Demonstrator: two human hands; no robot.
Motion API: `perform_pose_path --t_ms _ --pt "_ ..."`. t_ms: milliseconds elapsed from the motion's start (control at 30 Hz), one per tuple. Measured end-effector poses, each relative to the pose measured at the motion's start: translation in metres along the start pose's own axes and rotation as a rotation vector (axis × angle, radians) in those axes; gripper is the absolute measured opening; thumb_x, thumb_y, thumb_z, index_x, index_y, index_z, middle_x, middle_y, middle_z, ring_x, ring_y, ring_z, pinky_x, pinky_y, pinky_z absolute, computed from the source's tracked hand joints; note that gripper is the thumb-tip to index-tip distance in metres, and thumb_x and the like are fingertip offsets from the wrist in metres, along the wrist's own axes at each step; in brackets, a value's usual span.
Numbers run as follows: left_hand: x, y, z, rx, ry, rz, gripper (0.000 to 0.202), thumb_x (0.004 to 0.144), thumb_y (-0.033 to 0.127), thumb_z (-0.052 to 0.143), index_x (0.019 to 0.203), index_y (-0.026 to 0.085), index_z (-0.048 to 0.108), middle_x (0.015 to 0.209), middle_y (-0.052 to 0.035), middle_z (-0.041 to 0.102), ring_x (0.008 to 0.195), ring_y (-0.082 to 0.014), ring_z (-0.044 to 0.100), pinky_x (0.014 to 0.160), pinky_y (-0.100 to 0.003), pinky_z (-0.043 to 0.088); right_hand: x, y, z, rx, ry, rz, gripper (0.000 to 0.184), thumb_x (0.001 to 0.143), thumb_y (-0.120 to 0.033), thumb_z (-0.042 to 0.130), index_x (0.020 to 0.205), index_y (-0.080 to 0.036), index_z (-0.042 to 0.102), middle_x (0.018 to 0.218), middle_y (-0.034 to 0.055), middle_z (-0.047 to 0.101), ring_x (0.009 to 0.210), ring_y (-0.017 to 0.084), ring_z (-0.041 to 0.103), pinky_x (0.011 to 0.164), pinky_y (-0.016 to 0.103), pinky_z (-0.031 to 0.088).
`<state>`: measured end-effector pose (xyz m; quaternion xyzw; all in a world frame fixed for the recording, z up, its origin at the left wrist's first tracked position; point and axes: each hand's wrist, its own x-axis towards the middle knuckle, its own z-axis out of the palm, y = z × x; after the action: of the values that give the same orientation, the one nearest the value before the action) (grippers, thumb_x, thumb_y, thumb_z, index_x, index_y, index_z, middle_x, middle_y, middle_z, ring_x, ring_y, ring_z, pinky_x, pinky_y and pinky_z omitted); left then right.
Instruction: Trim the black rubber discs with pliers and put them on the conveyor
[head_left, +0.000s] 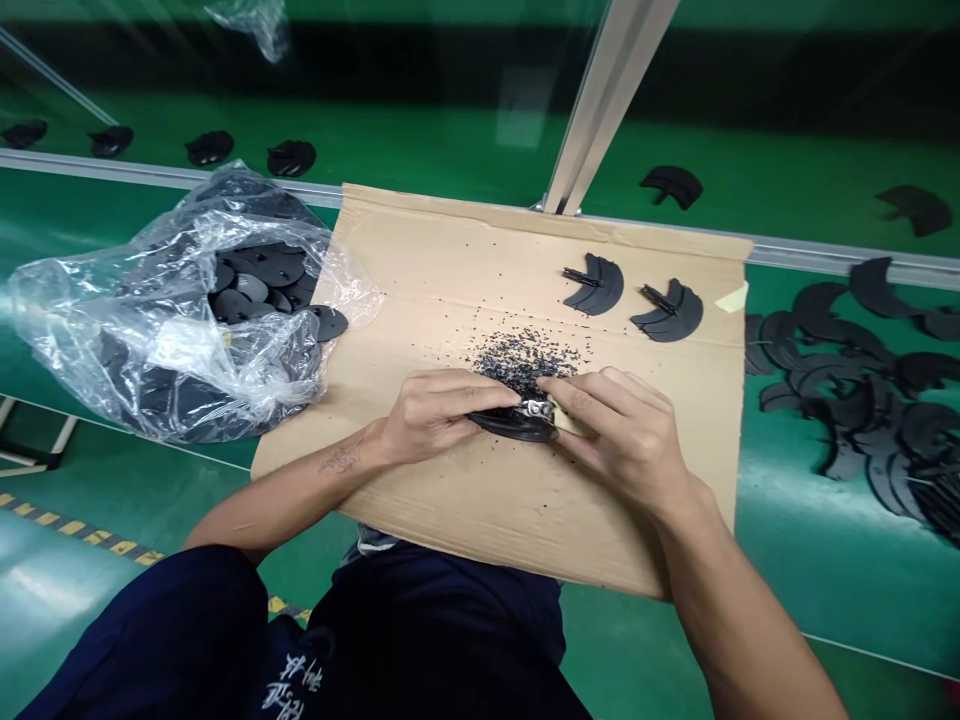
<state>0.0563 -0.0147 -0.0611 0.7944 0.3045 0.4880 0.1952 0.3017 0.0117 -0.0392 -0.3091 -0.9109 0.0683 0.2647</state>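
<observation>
My left hand (442, 410) is closed on a black plastic part (514, 430) with a curved edge, held just above the cardboard. Closed around the pale handles of small metal nippers (537, 408), my right hand (622, 425) brings their head against that part, near my left fingertips. The nippers' jaw tips are too small to make out. Right behind both hands lies a heap of tiny black plastic clippings (521, 355), scattered thinner toward its edges.
A cardboard sheet (420, 510) covers the bench before me. On it lie two black curved parts (600, 285). To the left sits a clear plastic bag (97, 300) of black discs; to the right, a pile of black curved parts (862, 390). A metal post (600, 110) rises behind.
</observation>
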Motion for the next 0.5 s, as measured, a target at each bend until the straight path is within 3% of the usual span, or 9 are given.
perform_pose_path --t_ms 233,400,500 --pt "0.0002 0.0001 0.0009 0.008 0.0 0.012 0.025 0.092 0.013 0.065 0.116 0.021 0.072 0.101 -0.0056 0.079 0.091 -0.0114 0.075 0.081 -0.022 0.064 -0.0005 -0.0036 0.001 -0.072 0.048 -0.03 0.019 0.094 -0.019 0.062 0.112 -0.017 0.068 0.083 0.0048 0.074 0.07 0.015 0.061 0.064 0.03 0.046" --pt "0.0032 0.0042 0.0013 -0.026 -0.022 -0.052 0.021 0.094 0.019 0.064 0.114 0.017 0.072 0.097 -0.0076 0.078 0.088 -0.0124 0.074 0.078 -0.023 0.062 0.0017 -0.005 0.0021 0.248 0.045 0.045 0.017 0.095 -0.022 0.062 0.11 -0.017 0.068 0.083 0.0049 0.071 0.072 0.014 0.065 0.066 0.027 0.05" --pt "0.0045 0.0051 0.0003 -0.029 -0.018 -0.054 0.022 0.094 0.024 0.066 0.114 0.016 0.07 0.093 -0.007 0.076 0.084 -0.0123 0.072 0.073 -0.023 0.061 0.0018 -0.0024 0.0034 0.265 0.065 0.074 0.018 0.095 -0.021 0.062 0.111 -0.016 0.067 0.087 0.0064 0.071 0.075 0.014 0.064 0.067 0.027 0.049"
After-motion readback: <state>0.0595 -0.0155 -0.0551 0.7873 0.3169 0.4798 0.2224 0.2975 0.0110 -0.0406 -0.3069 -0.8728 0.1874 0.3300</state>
